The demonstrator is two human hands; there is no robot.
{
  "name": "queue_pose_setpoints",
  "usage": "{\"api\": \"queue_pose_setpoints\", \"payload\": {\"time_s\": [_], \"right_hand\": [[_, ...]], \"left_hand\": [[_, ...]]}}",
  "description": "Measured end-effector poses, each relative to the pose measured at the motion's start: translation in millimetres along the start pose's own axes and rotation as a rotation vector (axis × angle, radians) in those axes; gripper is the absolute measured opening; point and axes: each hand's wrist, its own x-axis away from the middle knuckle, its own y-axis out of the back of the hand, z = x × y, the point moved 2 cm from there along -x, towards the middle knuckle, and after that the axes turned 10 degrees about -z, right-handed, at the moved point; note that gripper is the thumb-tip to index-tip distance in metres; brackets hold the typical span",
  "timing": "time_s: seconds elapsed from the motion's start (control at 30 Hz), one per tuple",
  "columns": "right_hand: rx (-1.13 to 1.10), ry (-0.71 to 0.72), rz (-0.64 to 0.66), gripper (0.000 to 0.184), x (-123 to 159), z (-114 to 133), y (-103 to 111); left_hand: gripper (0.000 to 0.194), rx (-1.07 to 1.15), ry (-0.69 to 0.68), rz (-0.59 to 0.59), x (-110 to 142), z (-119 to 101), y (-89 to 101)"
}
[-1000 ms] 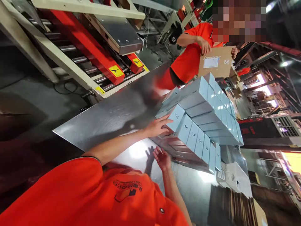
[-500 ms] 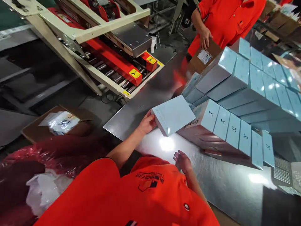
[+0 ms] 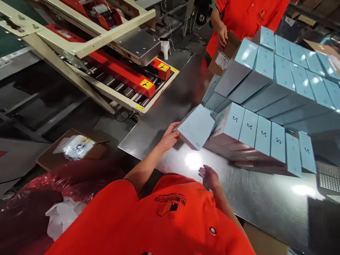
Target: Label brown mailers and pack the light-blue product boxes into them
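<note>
My left hand [image 3: 169, 136] grips the near edge of a flat pale blue box [image 3: 197, 126], tilted up off the shiny metal table [image 3: 159, 120]. The box sits beside a big stack of matching blue boxes [image 3: 265, 95] piled in rows on the table. My right hand [image 3: 209, 176] hovers low over the table close to my orange shirt, fingers loosely spread, holding nothing.
A co-worker in an orange shirt [image 3: 247, 14] stands across the table holding a brown carton [image 3: 224, 55]. A roller conveyor with red guides [image 3: 124, 79] stands at the left. On the floor lie an open carton with plastic bags [image 3: 77, 147] and a red plastic sack [image 3: 39, 198].
My left hand pulled one blue box off the stack and now holds it tilted lower, nearer the stack's side. My right hand stayed near my chest. The co-worker's carton shifted.
</note>
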Motion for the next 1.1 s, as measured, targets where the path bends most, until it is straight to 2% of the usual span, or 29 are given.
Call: {"api": "queue_pose_setpoints", "payload": {"time_s": [0.13,0.27,0.5,0.87,0.97,1.1], "right_hand": [[-0.003,-0.015,0.0,0.024,1,2,-1],[-0.004,-0.012,-0.013,0.022,4,4,-1],[-0.001,-0.018,-0.034,0.018,6,5,-3],[-0.018,-0.028,-0.035,0.019,6,3,-3],[-0.038,-0.022,-0.024,0.021,3,0,-2],[-0.061,-0.023,0.001,0.024,-1,-2,-2]], "left_hand": [[0.056,-0.211,0.001,-0.036,3,5,10.6],[0.05,-0.281,-0.012,-0.075,3,11,13.5],[0.049,-0.222,-0.019,-0.081,4,14,10.1],[0.046,-0.115,-0.001,-0.121,4,17,15.2],[0.043,-0.001,0.038,-0.128,6,11,8.2],[0.04,0.128,0.093,-0.084,-2,6,-14.2]]}}
